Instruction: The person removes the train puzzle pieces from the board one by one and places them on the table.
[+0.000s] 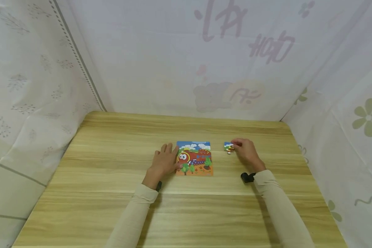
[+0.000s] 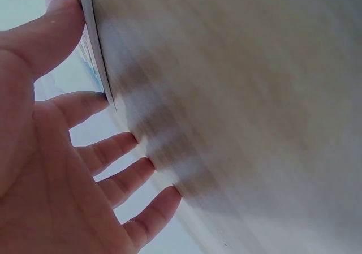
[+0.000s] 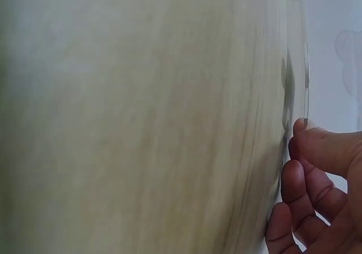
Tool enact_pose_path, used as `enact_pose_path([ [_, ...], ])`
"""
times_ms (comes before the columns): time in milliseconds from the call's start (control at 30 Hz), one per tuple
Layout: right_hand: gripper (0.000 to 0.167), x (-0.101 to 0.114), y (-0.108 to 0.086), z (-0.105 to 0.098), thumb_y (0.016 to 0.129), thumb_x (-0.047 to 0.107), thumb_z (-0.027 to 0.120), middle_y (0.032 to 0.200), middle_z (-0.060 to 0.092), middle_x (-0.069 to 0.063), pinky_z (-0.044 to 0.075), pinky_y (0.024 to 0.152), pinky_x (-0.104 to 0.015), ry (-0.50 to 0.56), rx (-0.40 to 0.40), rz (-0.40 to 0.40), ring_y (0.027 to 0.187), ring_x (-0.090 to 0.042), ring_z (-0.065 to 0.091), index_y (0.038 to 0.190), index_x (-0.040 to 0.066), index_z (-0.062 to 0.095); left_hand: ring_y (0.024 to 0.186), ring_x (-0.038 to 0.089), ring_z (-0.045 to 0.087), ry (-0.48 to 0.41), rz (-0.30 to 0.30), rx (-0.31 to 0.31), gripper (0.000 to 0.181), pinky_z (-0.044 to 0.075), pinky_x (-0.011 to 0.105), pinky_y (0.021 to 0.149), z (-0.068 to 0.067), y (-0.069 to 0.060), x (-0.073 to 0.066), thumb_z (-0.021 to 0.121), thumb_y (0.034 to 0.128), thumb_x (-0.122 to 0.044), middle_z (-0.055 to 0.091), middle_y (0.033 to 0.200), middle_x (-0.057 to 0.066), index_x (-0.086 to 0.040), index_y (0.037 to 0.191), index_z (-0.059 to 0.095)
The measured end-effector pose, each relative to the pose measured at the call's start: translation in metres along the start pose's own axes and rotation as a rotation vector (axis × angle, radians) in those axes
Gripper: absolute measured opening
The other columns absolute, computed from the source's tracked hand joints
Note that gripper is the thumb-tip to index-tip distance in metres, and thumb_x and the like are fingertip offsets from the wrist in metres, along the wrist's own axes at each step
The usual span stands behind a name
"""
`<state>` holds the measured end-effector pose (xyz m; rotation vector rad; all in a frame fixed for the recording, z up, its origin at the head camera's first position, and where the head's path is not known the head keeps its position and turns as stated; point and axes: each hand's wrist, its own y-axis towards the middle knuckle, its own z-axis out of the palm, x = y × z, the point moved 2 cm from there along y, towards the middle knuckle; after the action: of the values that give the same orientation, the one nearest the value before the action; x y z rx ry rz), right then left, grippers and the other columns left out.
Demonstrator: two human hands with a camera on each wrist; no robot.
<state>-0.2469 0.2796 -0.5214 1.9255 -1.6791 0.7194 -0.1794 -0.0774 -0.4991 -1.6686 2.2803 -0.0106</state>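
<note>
Overall, a wood-grain table (image 1: 192,213) lies beneath the nearly square puzzle board (image 1: 194,162), which rests flat, picture side up. Its printed locomotive (image 1: 201,155) has its long axis running left to right, face pointing left. Left hand (image 1: 165,161): at the board's left side, fingers extended and spread, thumb and index finger touching its edge. Right hand (image 1: 245,150): to the board's right, thumb and finger pinching a small puzzle piece (image 1: 227,146). This piece, near the board's upper half, has a rounded tab pointing the same way as the board's bottom edge.
</note>
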Motion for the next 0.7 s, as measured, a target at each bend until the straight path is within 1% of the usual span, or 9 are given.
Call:
enact_pose_path([
  [167,0.018,0.0011,0.0029,0.0024,0.093,0.001,0.064,0.098,0.074,-0.018,0.05,0.079,-0.036,-0.004,0.005,-0.006,0.089,-0.025,0.066,0.108,-0.002,0.073,0.14,0.038,0.029,-0.006,0.003,0.007,0.086,0.039,0.055,0.098,0.0017,0.0008,0.0006,0.067,0.0893,-0.051,0.032,0.153,0.019,-0.012,0.156,0.032],
  [400,0.018,0.0028,0.0034,0.0017,0.094,0.005,0.066,0.098,0.074,-0.016,0.049,0.076,-0.035,-0.016,0.026,-0.008,0.087,-0.024,0.065,0.109,0.001,0.075,0.139,0.037,0.03,-0.016,0.002,-0.002,0.085,0.039,0.054,0.097,0.001,0.0002,0.0002,0.068,0.0894,-0.05,0.033,0.153,0.019,-0.011,0.156,0.033],
  [600,0.018,0.0027,0.0053,0.0006,0.094,0.004,0.065,0.097,0.074,-0.017,0.052,0.077,-0.042,-0.064,0.025,-0.055,0.088,-0.028,0.067,0.109,0.0,0.074,0.14,0.037,0.029,-0.019,0.0,0.002,0.085,0.038,0.053,0.097,0.0005,0.0003,0.0004,0.068,0.0897,-0.05,0.032,0.153,0.019,-0.012,0.156,0.032],
  [700,0.019,0.0027,0.0055,0.0002,0.095,0.004,0.064,0.1,0.073,-0.019,0.053,0.08,-0.046,-0.069,0.036,-0.056,0.092,-0.032,0.068,0.111,0.0,0.073,0.14,0.037,0.029,-0.013,-0.001,0.001,0.085,0.038,0.053,0.097,0.0012,0.0015,0.0015,0.067,0.0898,-0.051,0.031,0.154,0.018,-0.013,0.157,0.031],
])
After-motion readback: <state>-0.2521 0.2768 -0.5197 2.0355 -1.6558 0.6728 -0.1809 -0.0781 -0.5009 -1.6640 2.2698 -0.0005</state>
